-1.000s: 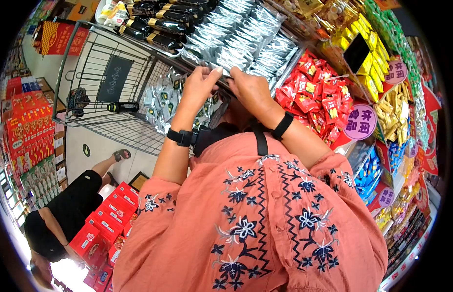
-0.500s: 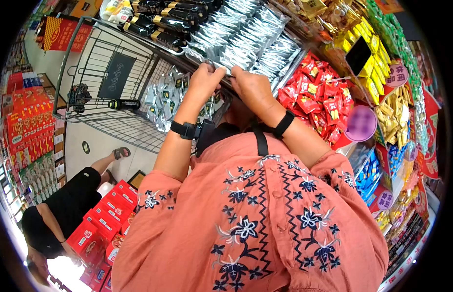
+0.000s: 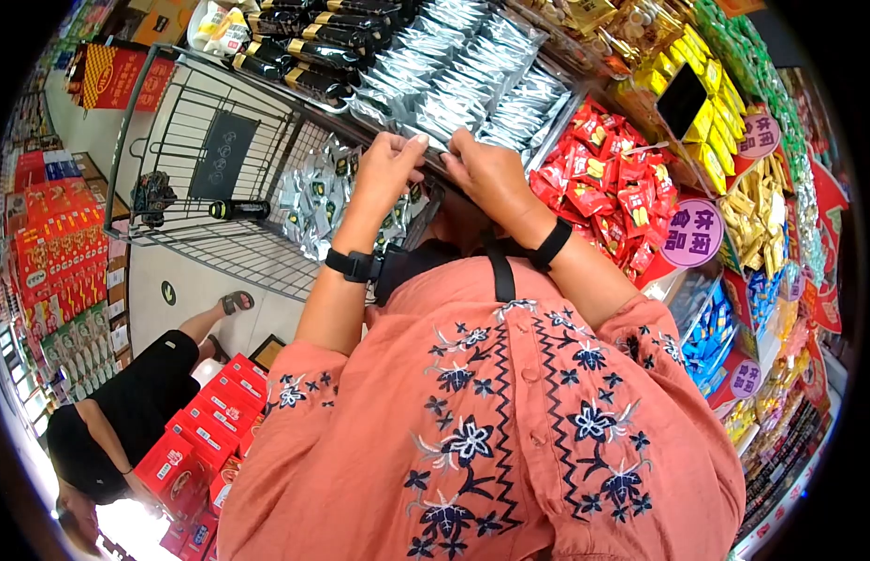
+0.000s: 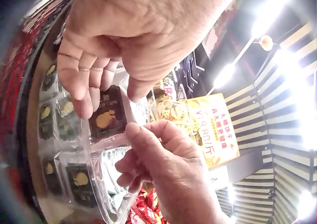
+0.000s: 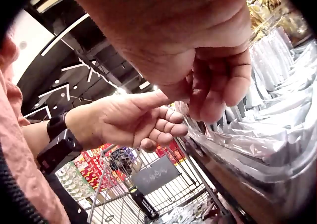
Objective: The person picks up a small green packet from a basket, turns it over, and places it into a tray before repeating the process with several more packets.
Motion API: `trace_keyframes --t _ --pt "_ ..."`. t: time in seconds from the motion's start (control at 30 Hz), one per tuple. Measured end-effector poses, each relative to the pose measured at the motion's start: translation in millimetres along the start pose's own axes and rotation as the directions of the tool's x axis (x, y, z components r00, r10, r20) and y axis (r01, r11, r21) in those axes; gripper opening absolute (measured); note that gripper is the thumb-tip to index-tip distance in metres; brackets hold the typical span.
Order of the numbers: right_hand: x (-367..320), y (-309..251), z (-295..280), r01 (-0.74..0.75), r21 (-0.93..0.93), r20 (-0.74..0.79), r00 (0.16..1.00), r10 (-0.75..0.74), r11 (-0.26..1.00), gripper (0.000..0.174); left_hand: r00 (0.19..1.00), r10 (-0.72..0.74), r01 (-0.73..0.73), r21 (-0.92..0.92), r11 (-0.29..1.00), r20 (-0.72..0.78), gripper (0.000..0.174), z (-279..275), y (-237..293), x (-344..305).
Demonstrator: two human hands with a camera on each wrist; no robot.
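Observation:
In the head view, my left hand and right hand meet at the front edge of a bin of silver packets. A packet with a dark label stands up between them in the left wrist view. My right thumb and forefinger pinch its edge, the other fingers curled below. Above it, the left thumb and loosely bent fingers lie apart on either side of the label. In the right wrist view the left palm faces up, fingers relaxed.
A wire shopping cart at the left holds loose silver packets and a dark bottle. Black packs lie left of the bin, red packets right of it. A person in black is beside stacked red boxes.
Both hands stay at the bin's front edge. The gap between them has widened slightly over the last half second.

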State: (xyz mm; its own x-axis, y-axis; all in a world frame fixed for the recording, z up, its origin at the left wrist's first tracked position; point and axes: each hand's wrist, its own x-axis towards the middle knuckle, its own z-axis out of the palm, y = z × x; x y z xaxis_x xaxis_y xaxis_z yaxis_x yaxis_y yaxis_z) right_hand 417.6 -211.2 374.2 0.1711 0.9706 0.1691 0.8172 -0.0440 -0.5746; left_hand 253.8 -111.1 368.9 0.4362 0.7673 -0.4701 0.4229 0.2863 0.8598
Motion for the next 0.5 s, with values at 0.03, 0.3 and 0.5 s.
trace_keyframes --t 0.03,0.3,0.5 --pt "0 0 1 0.001 -0.012 0.002 1.000 -0.001 1.000 0.017 1.000 -0.011 0.011 0.013 1.000 0.003 0.052 3 0 1" --pt "-1 5 7 0.024 -0.031 0.030 0.999 -0.023 0.999 0.019 0.999 -0.039 0.038 0.055 0.998 0.018 0.048 4 -2 5" --pt "2 -3 -11 -0.017 0.050 0.044 0.999 0.015 0.999 0.026 0.991 0.065 -0.075 -0.074 0.994 -0.120 0.048 -17 -8 -4"
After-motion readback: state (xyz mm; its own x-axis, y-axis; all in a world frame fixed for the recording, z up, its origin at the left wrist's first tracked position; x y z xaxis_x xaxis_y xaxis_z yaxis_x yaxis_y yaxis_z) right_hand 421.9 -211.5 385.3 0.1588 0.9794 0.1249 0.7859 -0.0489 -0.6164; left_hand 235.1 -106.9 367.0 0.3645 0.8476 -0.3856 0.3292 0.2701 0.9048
